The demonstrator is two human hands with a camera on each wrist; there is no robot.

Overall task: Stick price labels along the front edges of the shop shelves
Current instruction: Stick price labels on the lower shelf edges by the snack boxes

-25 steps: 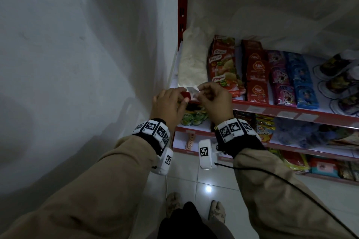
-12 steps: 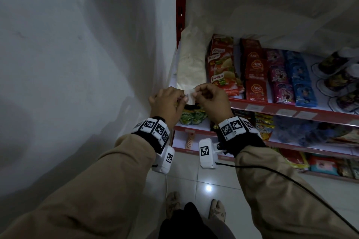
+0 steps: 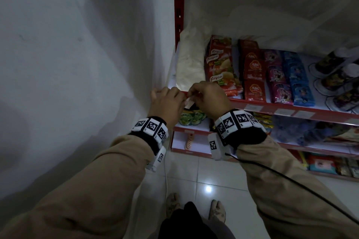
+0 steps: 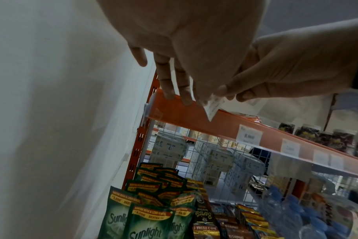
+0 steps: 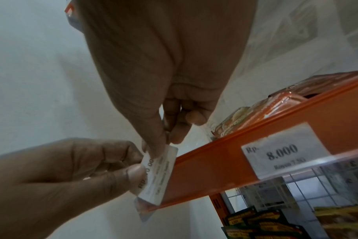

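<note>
A small white price label (image 5: pixel 155 174) with printed figures is held by both hands against the left end of the red shelf front edge (image 5: pixel 210 168). My right hand (image 5: pixel 164 143) pinches the label's top between thumb and forefinger. My left hand (image 5: pixel 137 168) pinches its side with the thumb on the print. From the left wrist, the left hand (image 4: pixel 200 100) has other fingers (image 4: pixel 170 93) lying straight on the shelf edge (image 4: pixel 184 116), with the label (image 4: pixel 212 106) hanging tilted. From the head, the label (image 3: pixel 189 101) shows between the left hand (image 3: pixel 182 101) and right hand (image 3: pixel 191 95).
Stuck labels sit further right, one reading "Rp. 8.000" (image 5: pixel 282 153). Royco packets (image 3: pixel 219 68) and ABC sachets (image 3: pixel 254 81) fill the shelf. Sunlight pouches (image 4: pixel 145 226) stand on the shelf below. A white wall (image 3: pixel 77 64) closes the left side beside the red upright (image 3: pixel 178 6).
Both hands have carried the label slightly down and left, from above the shelf lip onto its front edge. The left fingers now reach onto the edge.
</note>
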